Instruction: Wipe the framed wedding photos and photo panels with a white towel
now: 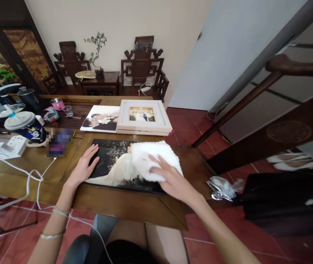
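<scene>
A large dark photo print (112,165) lies flat at the near edge of the wooden table (123,205). My left hand (86,165) rests flat on the print's left edge, fingers spread. My right hand (170,178) presses down on a white cloth (152,156) that lies on the right part of the print. Behind the print sit a white framed photo (144,116) and an unframed photo canvas (101,119), side by side.
Cups, a lidded drink cup (25,126), a power strip (17,145) and white cables (32,176) crowd the table's left. Carved chairs and a plant (98,47) stand by the far wall. A crumpled plastic wrapper (222,187) lies to the right, beside a dark stair rail (255,95).
</scene>
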`<action>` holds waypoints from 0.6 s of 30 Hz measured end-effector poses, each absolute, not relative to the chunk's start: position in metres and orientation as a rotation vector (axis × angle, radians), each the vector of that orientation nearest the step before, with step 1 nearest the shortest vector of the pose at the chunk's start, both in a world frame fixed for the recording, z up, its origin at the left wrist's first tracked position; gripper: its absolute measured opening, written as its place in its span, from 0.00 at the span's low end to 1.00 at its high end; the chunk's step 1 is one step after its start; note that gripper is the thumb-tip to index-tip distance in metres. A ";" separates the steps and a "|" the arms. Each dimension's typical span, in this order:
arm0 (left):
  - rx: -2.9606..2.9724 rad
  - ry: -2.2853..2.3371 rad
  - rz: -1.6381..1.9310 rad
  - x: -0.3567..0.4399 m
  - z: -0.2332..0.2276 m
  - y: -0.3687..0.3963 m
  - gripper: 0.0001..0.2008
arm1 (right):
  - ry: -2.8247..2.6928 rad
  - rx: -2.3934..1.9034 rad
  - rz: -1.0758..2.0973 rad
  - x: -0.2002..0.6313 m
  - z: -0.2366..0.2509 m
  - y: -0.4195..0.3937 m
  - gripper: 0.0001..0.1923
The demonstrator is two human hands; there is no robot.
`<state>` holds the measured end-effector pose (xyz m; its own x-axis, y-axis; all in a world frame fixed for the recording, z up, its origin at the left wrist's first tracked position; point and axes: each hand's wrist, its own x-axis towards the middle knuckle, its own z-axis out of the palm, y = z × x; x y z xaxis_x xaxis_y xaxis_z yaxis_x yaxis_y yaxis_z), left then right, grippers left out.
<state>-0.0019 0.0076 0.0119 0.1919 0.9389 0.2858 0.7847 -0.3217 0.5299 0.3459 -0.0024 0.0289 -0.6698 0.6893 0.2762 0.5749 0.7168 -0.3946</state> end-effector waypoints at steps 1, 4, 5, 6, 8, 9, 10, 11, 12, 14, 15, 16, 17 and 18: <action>2.200 1.645 0.835 -0.002 0.012 0.008 0.25 | -2.507 -0.989 0.369 0.343 0.028 0.012 0.31; 2.190 1.649 0.851 -0.002 0.012 0.007 0.25 | -2.479 -1.033 0.320 0.334 0.023 0.045 0.32; 2.189 1.651 0.857 -0.001 0.013 0.007 0.25 | -2.470 -1.055 0.298 0.331 0.022 0.050 0.32; 2.188 1.653 0.859 -0.001 0.013 0.007 0.25 | -2.464 -1.077 0.274 0.329 0.020 0.052 0.33; 2.190 1.663 0.853 0.000 0.014 0.007 0.25 | -2.460 -1.107 0.237 0.325 0.018 0.043 0.33; 2.190 1.671 0.848 0.001 0.014 0.007 0.25 | -2.462 -1.105 0.228 0.324 0.018 0.034 0.33; 2.192 1.678 0.843 0.001 0.014 0.007 0.25 | -2.465 -1.092 0.226 0.324 0.017 0.022 0.33; 2.194 1.685 0.838 0.002 0.015 0.007 0.25 | -2.471 -1.073 0.231 0.324 0.018 0.008 0.33; 2.198 1.690 0.832 0.002 0.015 0.007 0.25 | -2.479 -1.052 0.241 0.324 0.018 -0.008 0.32; 2.212 1.694 0.822 0.003 0.014 0.007 0.25 | -2.500 -0.992 0.256 0.327 0.020 -0.038 0.30; 2.220 1.695 0.819 0.003 0.014 0.007 0.25 | -2.512 -0.952 0.258 0.329 0.022 -0.051 0.29; 2.227 1.695 0.816 0.003 0.013 0.007 0.25 | -2.528 -0.910 0.261 0.331 0.023 -0.061 0.27; 2.234 1.695 0.814 0.003 0.013 0.007 0.25 | -2.546 -0.859 0.266 0.334 0.024 -0.068 0.26; 2.239 1.696 0.813 0.003 0.013 0.006 0.25 | -2.565 -0.811 0.277 0.337 0.025 -0.071 0.24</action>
